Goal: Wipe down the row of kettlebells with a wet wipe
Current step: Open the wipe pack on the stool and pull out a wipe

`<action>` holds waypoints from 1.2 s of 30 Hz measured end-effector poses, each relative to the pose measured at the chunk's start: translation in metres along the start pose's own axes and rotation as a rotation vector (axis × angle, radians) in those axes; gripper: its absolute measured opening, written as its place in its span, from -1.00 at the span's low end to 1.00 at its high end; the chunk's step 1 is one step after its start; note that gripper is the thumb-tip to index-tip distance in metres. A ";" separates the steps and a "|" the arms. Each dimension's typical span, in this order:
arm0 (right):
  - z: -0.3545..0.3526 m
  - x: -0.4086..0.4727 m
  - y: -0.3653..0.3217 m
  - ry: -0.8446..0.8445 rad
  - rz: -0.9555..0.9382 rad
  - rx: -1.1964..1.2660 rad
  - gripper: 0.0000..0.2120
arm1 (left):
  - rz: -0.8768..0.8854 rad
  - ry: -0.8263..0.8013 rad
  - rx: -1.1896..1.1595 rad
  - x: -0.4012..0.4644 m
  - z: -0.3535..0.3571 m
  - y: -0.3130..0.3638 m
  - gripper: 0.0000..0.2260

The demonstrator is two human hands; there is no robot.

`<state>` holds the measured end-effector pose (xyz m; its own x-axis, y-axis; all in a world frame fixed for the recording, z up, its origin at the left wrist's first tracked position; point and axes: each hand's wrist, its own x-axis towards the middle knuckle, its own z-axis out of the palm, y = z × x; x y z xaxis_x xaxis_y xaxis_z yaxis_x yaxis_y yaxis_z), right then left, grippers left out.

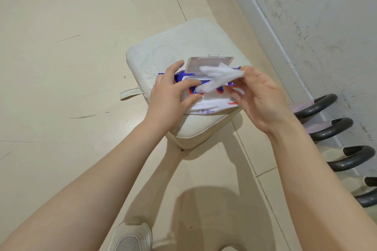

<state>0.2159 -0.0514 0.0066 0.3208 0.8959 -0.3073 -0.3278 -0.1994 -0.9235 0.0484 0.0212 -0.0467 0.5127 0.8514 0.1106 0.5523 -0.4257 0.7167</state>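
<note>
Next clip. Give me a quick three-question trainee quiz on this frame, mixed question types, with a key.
1. True or false: the lid of the wipe pack is closed.
2. Which hand pinches the wet wipe? A) left hand B) right hand C) neither
3. Fill in: the pack rests on a white padded ____.

Key
1. False: the lid stands flipped open.
2. B: the right hand pulls the wipe out while the left hand presses the pack down.
3. Stool. The kettlebells stand untouched along the wall.
</note>
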 end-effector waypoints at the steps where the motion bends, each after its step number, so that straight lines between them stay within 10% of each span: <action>1: -0.003 0.000 0.000 0.056 -0.006 0.084 -0.80 | 0.020 -0.003 0.030 -0.001 0.001 0.002 -0.61; 10: -0.016 0.005 -0.003 0.539 0.033 0.807 -0.76 | 0.257 0.233 0.139 -0.008 0.010 0.005 -0.82; 21: -0.014 -0.005 0.016 0.654 0.282 -0.032 -0.78 | 0.385 0.332 0.344 -0.007 0.028 0.020 -0.58; 25: -0.009 -0.009 0.005 0.586 0.164 -0.127 -0.48 | 0.360 0.341 0.354 0.008 0.018 0.021 -0.56; 31: 0.002 -0.014 0.017 0.172 -0.126 -0.879 -0.77 | 0.325 0.227 0.352 0.031 0.005 0.016 -0.69; 36: 0.015 -0.004 0.016 0.191 -0.197 -1.306 -0.90 | 0.250 0.157 0.188 0.026 -0.003 0.021 -0.78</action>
<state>0.1960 -0.0527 -0.0038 0.4179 0.9056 -0.0722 0.7895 -0.4014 -0.4643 0.0716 0.0348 -0.0267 0.5480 0.7444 0.3816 0.5415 -0.6634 0.5164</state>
